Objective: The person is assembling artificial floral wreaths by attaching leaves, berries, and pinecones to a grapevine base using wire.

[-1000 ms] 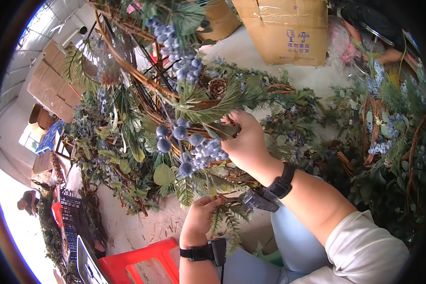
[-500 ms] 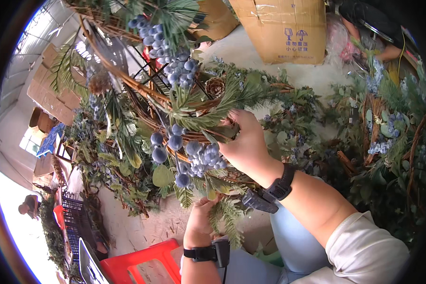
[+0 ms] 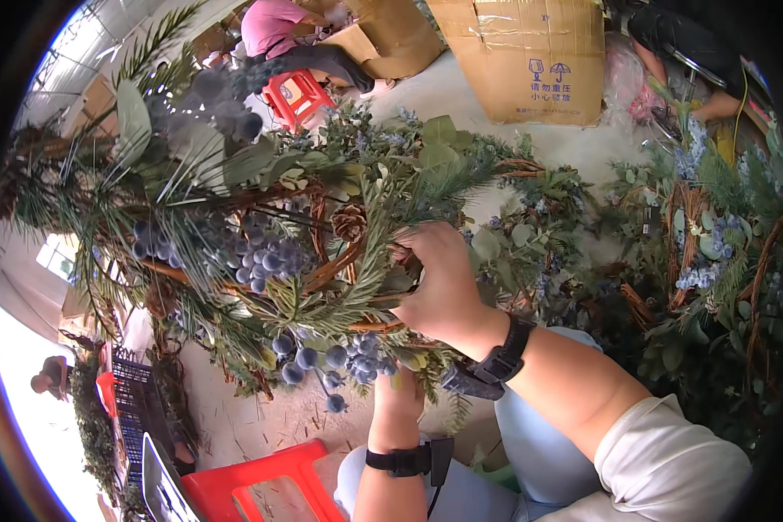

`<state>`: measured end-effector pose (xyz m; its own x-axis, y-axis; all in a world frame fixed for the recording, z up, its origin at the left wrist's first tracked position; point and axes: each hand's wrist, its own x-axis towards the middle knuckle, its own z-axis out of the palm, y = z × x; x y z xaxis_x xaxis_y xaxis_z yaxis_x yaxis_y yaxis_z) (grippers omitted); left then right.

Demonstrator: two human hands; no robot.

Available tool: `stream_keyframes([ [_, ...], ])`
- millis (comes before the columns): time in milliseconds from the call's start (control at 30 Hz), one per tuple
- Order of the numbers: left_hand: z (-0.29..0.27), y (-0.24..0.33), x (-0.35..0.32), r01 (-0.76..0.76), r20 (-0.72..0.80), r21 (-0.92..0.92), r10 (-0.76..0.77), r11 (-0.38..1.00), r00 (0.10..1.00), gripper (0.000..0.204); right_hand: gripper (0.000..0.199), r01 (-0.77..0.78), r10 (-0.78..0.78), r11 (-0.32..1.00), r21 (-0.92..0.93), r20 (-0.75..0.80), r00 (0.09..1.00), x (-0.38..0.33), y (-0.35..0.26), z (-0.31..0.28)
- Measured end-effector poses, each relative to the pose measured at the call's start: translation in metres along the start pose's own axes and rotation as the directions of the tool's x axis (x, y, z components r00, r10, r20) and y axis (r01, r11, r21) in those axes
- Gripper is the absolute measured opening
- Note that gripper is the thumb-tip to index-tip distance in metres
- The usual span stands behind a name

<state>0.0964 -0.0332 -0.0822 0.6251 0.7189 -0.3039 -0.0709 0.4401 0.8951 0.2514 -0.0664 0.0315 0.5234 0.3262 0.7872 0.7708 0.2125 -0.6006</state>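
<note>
Over littered floor [image 3: 226, 409], your right hand [image 3: 444, 278] pinched the right side of the wreath [image 3: 300, 302], your left hand [image 3: 398, 398] beneath, its grip untellable; seemingly light and springy, it favoured holding by twigs [image 3: 335, 268], not berries [image 3: 274, 259].

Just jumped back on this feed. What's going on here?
The person's right hand holds the near edge of a twig wreath carrying pinecones and blue berries. The left hand is below it, mostly hidden, so its grip is unclear. A red plastic stool stands at lower left.
</note>
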Motion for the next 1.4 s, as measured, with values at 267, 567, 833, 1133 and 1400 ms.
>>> stream_keyframes([
  [267, 0.031, 0.017, -0.022, 0.273, -0.016, -0.195, -0.281, 0.942, 0.96, 0.02, 0.042, -0.022, 0.029, 0.998, -0.065, 0.117, 0.993, 0.0, 0.005, 0.001],
  [567, 0.029, 0.059, -0.02, -0.203, -0.212, -0.589, 0.093, 0.782, 0.973, 0.058, 0.031, -0.401, 0.47, 0.661, 0.634, 0.067, 0.88, -0.003, 0.014, 0.005],
  [833, 0.034, 0.053, -0.024, -0.31, -0.295, 0.292, 0.393, 0.905, 0.871, 0.059, 0.015, -0.451, 0.692, 0.383, 0.806, 0.073, 0.718, -0.005, 0.018, 0.01],
  [1133, 0.029, 0.071, -0.048, -0.463, 0.292, 0.878, 0.634, 0.119, 0.716, 0.073, 0.025, -0.559, 0.765, 0.395, 0.729, 0.076, 0.639, -0.002, 0.036, 0.006],
  [1400, 0.061, 0.056, -0.075, -0.294, 0.398, 0.912, 0.445, -0.285, 0.802, 0.085, 0.018, -0.585, 0.812, 0.389, 0.712, 0.037, 0.583, 0.013, 0.023, -0.012],
])
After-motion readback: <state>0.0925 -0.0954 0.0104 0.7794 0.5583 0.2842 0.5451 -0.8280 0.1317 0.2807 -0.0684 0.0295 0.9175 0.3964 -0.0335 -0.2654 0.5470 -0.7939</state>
